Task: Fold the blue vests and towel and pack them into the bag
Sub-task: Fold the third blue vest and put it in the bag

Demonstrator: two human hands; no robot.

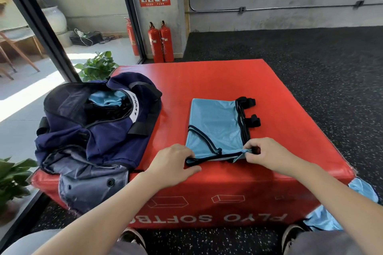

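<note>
A light blue mesh vest [215, 124] with black trim lies folded lengthwise on the red foam box [228, 80], its black straps sticking out to the right. My left hand [173, 163] pinches the vest's near left corner by the black edge. My right hand [264, 154] pinches the near right corner. The navy duffel bag [93, 130] sits unzipped on the box's left side, with light blue fabric [105, 97] showing inside it. More light blue fabric [339, 211] hangs below the box's near right corner, beside my right arm.
Two red fire extinguishers [160, 42] stand against the wall behind the box. A glass wall runs along the left, with green plants [97, 66] at its base. Dark speckled rubber floor [310, 64] surrounds the box. My shoes show under its front edge.
</note>
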